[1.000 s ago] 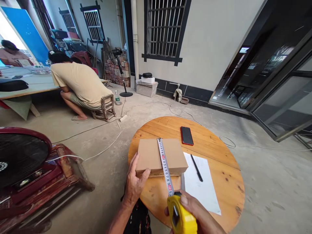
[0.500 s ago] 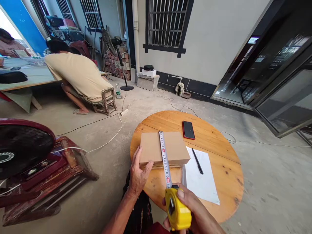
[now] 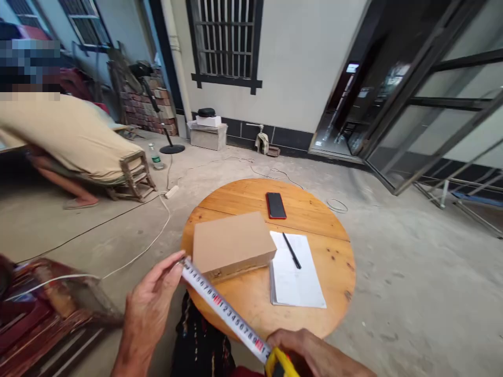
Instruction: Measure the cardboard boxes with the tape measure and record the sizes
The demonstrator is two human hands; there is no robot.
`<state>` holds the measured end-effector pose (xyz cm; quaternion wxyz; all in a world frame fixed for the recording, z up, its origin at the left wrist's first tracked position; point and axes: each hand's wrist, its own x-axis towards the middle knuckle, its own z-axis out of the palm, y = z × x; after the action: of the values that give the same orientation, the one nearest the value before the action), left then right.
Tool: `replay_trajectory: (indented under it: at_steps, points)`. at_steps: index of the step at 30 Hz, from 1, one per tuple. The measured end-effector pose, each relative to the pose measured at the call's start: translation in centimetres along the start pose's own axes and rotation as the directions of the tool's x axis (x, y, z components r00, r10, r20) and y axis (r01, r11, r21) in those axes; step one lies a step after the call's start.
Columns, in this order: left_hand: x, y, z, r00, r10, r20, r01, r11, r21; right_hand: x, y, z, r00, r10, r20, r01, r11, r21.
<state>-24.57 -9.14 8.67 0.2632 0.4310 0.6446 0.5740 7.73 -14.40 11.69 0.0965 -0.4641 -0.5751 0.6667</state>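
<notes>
My left hand point(image 3: 151, 303) pinches the hooked end of a tape measure between thumb and fingers, just off the near left corner of a brown cardboard box point(image 3: 233, 243). The metal blade point(image 3: 228, 311) slants down to the right in front of the box. Its yellow case point(image 3: 280, 362) sits in my right hand point(image 3: 314, 351), partly cut off by the lower edge. The closed box rests on a round wooden table point(image 3: 330, 283). Right of it lie white sheets of paper point(image 3: 301, 288) with a black pen point(image 3: 291, 251) on top. Behind them is a red-edged phone point(image 3: 275, 205).
A person in a tan shirt point(image 3: 74, 136) sits bent over on a low wooden chair point(image 3: 137, 175) at the left. Cables point(image 3: 157, 235) run across the concrete floor. A fan stand point(image 3: 172, 149) and plastic bottle point(image 3: 156, 157) stand farther back. A glass door point(image 3: 424, 115) is open at the right.
The tape blade has come off the top of the box and swung to its front left. My left hand has let go of the box and taken the tape's end. The view has turned right.
</notes>
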Motion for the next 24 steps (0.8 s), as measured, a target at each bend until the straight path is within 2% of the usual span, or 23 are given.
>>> replay_trajectory:
  at_steps: [2,5,8,10,11,13,15,17,19,21,24]
  points:
    - [-0.2,-0.1,0.1,0.998,-0.070,-0.005,0.070,0.997,0.014,-0.2,0.5,0.0,1.000,-0.015,0.012,0.017,0.994,-0.111]
    - [-0.7,-0.1,0.3,0.991,-0.133,-0.016,0.128,0.978,-0.164,-0.2,0.1,0.0,0.999,-0.053,-0.004,0.050,0.964,-0.262]
    - [-2.1,0.5,0.9,0.986,-0.168,0.015,0.164,0.940,-0.300,-0.1,-1.2,0.1,0.994,-0.030,-0.105,-0.019,0.898,-0.440]
    - [-3.5,0.9,1.7,0.983,-0.163,0.084,0.180,0.944,-0.276,0.3,-2.3,0.4,0.983,-0.053,-0.175,-0.049,0.845,-0.532]
    - [-4.3,1.0,2.2,0.980,-0.152,0.125,0.178,0.956,-0.235,0.6,-3.0,0.6,0.975,-0.111,-0.191,-0.018,0.822,-0.569]
    - [-5.5,1.1,3.1,0.979,-0.092,0.184,0.116,0.985,-0.125,1.5,-4.6,1.0,0.945,-0.289,-0.155,0.123,0.750,-0.650]
    - [-6.1,1.2,3.5,0.976,0.048,0.212,-0.042,0.999,-0.031,2.5,-6.6,1.3,0.892,-0.447,-0.061,0.261,0.622,-0.738]
    - [-6.0,1.1,3.4,0.953,0.210,0.219,-0.222,0.975,0.032,3.4,-8.6,1.1,0.844,-0.537,0.017,0.331,0.495,-0.803]
    - [-5.6,1.0,3.0,0.930,0.306,0.203,-0.327,0.942,0.081,4.7,-10.5,0.5,0.802,-0.595,0.053,0.353,0.401,-0.846]
    - [-5.3,0.8,2.6,0.925,0.341,0.164,-0.364,0.921,0.138,6.6,-12.1,-0.5,0.777,-0.627,0.047,0.324,0.335,-0.885]
    - [-5.6,0.2,2.8,0.903,0.416,0.108,-0.429,0.868,0.248,10.7,-13.7,-1.6,0.783,-0.622,0.024,0.244,0.272,-0.931]
